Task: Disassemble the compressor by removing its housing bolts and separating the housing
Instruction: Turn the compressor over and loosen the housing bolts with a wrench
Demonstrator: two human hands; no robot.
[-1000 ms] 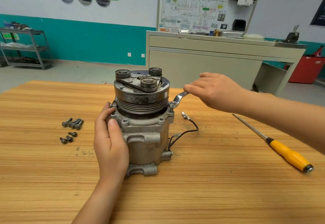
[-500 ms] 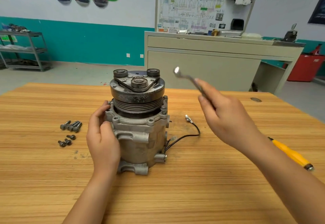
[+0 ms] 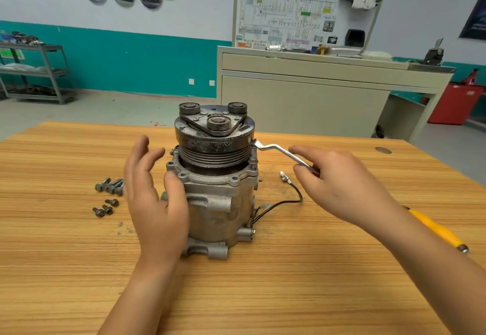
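- We are finding the compressor standing upright on its mounting feet near the middle of the wooden table, with its dark grooved pulley facing up.
- We are noting the left hand at the compressor's left side, released and gripping nothing. Its fingers are spreading straight and standing apart from the pulley, while the thumb is lying against the upper flange of the housing.
- We are recording the right hand grasping the handle of a cranked metal wrench. Thumb and curled fingers are closing round the handle, and the forefinger is stretching out along it.
- We are seeing the wrench's far end sitting at the top of a housing bolt at the right corner of the flange, just beneath the pulley rim. We cannot tell whether it is fully seated on the bolt head.
- We are counting a group of loose bolts lying on the table to the left of the compressor, the longer ones bunched together and the shorter ones lying just in front of them. The left hand is partly covering the longer group.
- We are observing a black wire running from the compressor's lower right side and curling across the table to a small metal terminal below the wrench.
- We are noting a yellow-handled screwdriver lying on the table at the right, partly hidden behind the right forearm.
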